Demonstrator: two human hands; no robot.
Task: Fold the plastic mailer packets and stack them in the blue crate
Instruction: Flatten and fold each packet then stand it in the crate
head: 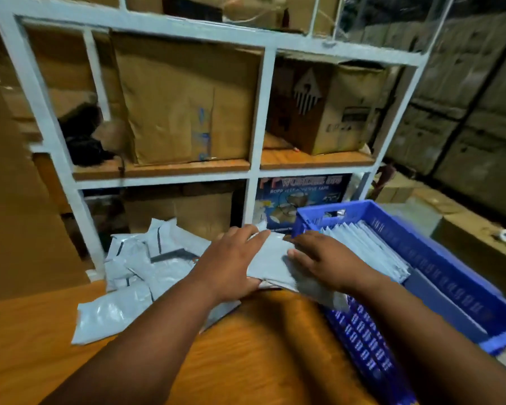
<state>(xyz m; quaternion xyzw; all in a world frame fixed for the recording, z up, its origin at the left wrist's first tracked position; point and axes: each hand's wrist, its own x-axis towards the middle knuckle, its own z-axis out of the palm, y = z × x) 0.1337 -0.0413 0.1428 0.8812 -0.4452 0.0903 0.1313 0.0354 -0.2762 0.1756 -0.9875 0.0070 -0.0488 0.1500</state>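
Observation:
A grey plastic mailer packet (270,266) lies on the wooden table (260,355) beside the blue crate (438,267). My left hand (231,261) lies flat on its left part with straight fingers. My right hand (323,260) presses its right part, fingers spread, close to the crate's near wall. Inside the crate stands a row of folded grey packets (365,247). A loose pile of unfolded grey packets (140,267) lies to the left on the table.
A white metal shelf rack (257,112) with cardboard boxes (184,103) stands right behind the table. A blue printed tape carton (301,197) sits on the low shelf behind the crate. Stacked cartons (465,118) fill the right background.

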